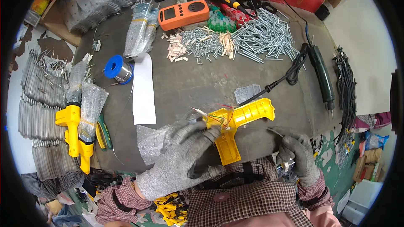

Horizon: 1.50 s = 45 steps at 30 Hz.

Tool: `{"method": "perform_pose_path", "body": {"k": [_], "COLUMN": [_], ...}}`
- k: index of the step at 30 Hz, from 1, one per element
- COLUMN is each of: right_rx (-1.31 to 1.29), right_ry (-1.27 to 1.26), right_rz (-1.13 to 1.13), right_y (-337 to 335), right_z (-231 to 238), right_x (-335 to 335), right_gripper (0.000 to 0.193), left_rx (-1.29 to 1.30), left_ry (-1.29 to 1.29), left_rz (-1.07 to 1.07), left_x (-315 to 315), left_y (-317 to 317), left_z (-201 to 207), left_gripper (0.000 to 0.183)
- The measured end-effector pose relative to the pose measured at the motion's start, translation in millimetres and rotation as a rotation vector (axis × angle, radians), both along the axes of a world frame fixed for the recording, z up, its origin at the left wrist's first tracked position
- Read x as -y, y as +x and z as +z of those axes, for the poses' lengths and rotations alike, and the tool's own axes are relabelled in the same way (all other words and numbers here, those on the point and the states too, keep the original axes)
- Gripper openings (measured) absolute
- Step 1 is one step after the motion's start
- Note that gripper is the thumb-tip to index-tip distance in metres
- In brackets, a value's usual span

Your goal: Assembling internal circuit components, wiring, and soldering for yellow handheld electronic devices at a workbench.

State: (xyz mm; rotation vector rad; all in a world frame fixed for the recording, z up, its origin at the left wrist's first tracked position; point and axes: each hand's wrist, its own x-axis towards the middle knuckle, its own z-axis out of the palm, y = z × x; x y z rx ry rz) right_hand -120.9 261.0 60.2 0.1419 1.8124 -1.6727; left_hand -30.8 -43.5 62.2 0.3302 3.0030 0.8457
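Observation:
A yellow plastic tool housing half (252,114), shaped like a pistol, lies with its hollow side up near the table's front edge. Thin red and green wires cross its middle, and a white-sleeved lead (198,111) sticks out on the left. A black cord runs from it to the upper right. My left hand (179,155), in a grey glove, rests its fingertips on the housing's left side, thumb held apart. My right hand (296,151), also gloved, is curled right of the housing. A silvery metal piece (288,164) shows at its fingers; I cannot tell its kind.
A solder spool (118,69) and white paper strip (144,88) lie left of centre. Screws (265,33) are heaped behind, beside an orange meter (184,14). A corded black electric screwdriver (321,75) lies right. Yellow tools (72,130), pliers (104,132) and stacked metal parts (44,117) fill the left.

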Motion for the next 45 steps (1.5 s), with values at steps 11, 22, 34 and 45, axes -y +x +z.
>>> {"method": "perform_pose_path", "body": {"k": [11, 22, 34, 45], "right_rx": [-0.028, -0.065, 0.279, -0.422], "right_ry": [-0.011, 0.047, -0.087, 0.036], "right_rz": [0.183, 0.14, 0.085, 0.801], "right_y": [-28.7, -21.6, 10.7, -33.5], "right_z": [8.2, 14.7, -0.6, -7.1], "right_x": [29.0, 39.7, 64.9, 76.4], "right_gripper": [0.043, 0.041, 0.045, 0.039], "left_rx": [-0.299, -0.244, -0.257, -0.17], "left_ry": [0.232, 0.278, 0.28, 0.426], "left_rz": [0.118, 0.138, 0.119, 0.216], "left_x": [44.2, 44.2, 44.7, 38.1], "left_y": [9.2, 10.2, 7.3, 12.0], "left_z": [-41.4, -42.1, -42.1, -39.6], "left_gripper": [0.052, 0.049, 0.045, 0.044]}}
